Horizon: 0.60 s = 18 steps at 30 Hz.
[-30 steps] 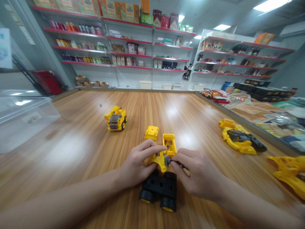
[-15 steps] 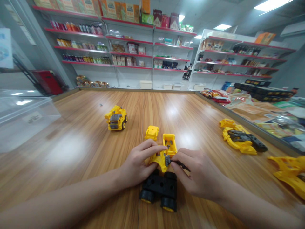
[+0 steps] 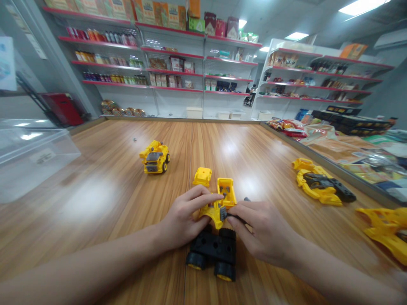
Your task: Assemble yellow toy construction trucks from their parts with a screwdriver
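Observation:
My left hand [image 3: 187, 214] is closed around a yellow toy truck cab [image 3: 218, 217] with a grey grille, its forefinger lying across the top. My right hand [image 3: 265, 226] pinches a small dark tool [image 3: 241, 219], apparently a screwdriver, against the grey grille; fingers cover most of it, and a grey end pokes out above them. Just below the cab, a black wheeled chassis [image 3: 213, 245] rests on the table. A yellow dump bed [image 3: 226, 188] with small grey pieces inside stands behind the cab, beside another yellow body part [image 3: 202, 176].
An assembled yellow toy truck [image 3: 155, 156] stands at the back left, with a tiny grey piece [image 3: 135, 139] beyond it. Yellow and black toy parts [image 3: 321, 182] and a yellow part [image 3: 386, 231] lie rightward. A clear plastic bin [image 3: 38, 161] is at left; stocked shelves line the back.
The dark tool has turned in my right fingers: its grey end now shows above them, and less of its dark part sticks out below. My left hand and the cab have stayed put.

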Available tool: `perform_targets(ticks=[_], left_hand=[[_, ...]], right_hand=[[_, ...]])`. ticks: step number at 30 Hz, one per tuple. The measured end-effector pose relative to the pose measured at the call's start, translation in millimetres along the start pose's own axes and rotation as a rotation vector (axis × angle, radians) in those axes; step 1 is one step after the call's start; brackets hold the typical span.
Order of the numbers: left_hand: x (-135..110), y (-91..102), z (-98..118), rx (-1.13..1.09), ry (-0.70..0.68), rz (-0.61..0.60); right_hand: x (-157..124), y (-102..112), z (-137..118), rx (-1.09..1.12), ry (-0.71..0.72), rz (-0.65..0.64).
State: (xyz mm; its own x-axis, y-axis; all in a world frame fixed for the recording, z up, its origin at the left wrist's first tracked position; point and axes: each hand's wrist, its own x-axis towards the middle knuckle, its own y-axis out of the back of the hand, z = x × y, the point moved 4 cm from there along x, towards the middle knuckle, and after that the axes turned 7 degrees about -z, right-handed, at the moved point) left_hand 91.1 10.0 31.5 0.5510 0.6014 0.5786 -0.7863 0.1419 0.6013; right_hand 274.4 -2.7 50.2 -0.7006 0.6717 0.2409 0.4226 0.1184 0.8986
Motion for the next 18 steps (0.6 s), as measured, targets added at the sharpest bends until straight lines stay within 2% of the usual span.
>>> perform_targets(ticks=[10,18], left_hand=[[-3.3,-4.4,-3.3,0.077,-0.045,-0.060],[-9.3,-6.9,-7.8,0.105,-0.078,-0.043]], right_hand=[[-1.4,-0.8,-1.4,0.059,-0.005,0.081],[-1.1,0.6,-6.3,0.036,0.040,0.091]])
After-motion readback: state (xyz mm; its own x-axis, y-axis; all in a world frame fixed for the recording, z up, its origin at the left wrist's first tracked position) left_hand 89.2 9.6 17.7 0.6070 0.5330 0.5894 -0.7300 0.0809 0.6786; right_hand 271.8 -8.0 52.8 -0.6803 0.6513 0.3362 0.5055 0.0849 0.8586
